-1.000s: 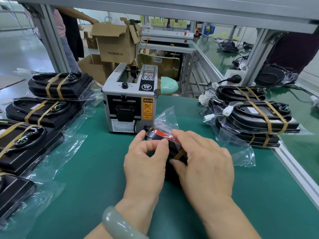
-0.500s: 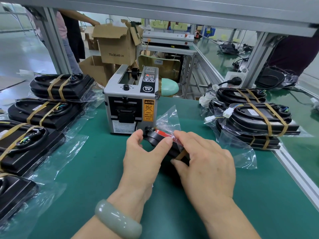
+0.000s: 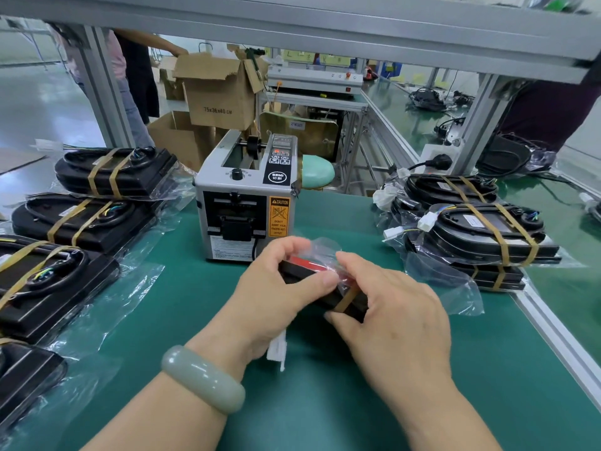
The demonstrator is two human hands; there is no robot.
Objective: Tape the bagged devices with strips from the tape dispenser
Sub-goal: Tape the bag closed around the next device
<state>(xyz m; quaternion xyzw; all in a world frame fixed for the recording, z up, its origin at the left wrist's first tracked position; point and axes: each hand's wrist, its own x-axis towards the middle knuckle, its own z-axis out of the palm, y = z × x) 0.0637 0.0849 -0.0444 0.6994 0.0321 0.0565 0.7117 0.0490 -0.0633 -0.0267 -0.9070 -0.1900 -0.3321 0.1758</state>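
I see two hands meeting on one black bagged device (image 3: 299, 272) with a red label, held between them just above the green bench mat (image 3: 195, 336). The left hand (image 3: 270, 294) grasps the device's nearer end, with its thumb across the black edge and its fingers curled over the far side. The right hand (image 3: 393, 323) grasps the other end. Its fingertips press the crumpled clear bag down, beside one tan tape strip (image 3: 347, 299) that wraps the device. One pale green bangle (image 3: 203, 379) circles the left wrist.

Straight beyond the left hand stands one grey box-shaped tape dispenser (image 3: 244, 203). To the left of the left hand I count four black taped devices in clear bags (image 3: 113, 172) in a row; the three farthest each carry two tan strips. To the right of the right hand sits one stack of taped devices (image 3: 487, 229). I can see two tops there, with more beneath that I cannot count.

Half a second ago the bag's loose end stood up beyond the fingers; now it is folded down under the right fingertips. The left thumb has moved onto the device's edge, and a white tab (image 3: 276, 349) now shows below the left palm.

The dispenser's orange label reads "CAUTION" and its round black badge reads "SEMI". One brown cardboard box (image 3: 218, 96) far beyond the hands is printed "75x36x40 CM"
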